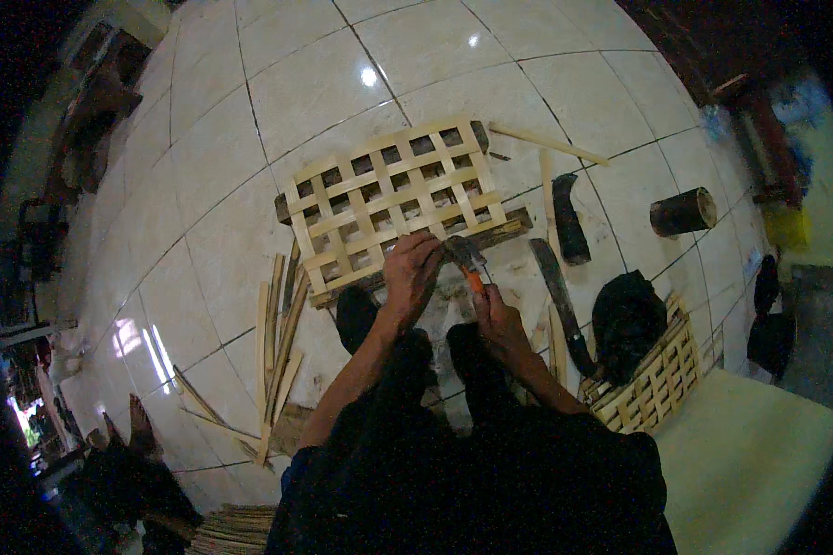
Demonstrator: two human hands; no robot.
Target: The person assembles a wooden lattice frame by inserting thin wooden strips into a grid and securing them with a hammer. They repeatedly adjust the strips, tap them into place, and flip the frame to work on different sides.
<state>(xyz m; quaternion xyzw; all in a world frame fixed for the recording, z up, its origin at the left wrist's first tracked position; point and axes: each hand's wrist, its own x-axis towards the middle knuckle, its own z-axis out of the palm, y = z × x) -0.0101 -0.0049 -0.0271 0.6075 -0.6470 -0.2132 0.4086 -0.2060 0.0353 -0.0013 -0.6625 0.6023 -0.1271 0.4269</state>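
To the left of the woven panel (400, 196), and well nearer to the person, I saw a bundle of thin sticks (236, 529), partly cut by the border of my view. Just beside the left side of the panel lay several loose strips (270, 342), mostly pointing toward the person. The panel itself was flat and low above the tiled floor (315, 74), in front of the person, with open squares between its pale bands.

At the near edge of the panel was the left hand (412, 273), its fingers bent and close together; I could not tell whether they pinched something. Just to the right of it, also by this near edge, was a hammer (475, 280) with an orange handle, and the right hand (497, 314) was closed firmly around this handle. A wooden bar (514, 225) came out from under the near edge of the panel, on its right.

Farther to the right of the panel lay a short dark curved piece (570, 222) and a long blade (555, 287). Beyond these, on the near right of the panel, a black bundle (627, 319) rested against a second woven piece (657, 379). Well apart, straight right of the panel, a dark cylinder (680, 215) lay on its side.
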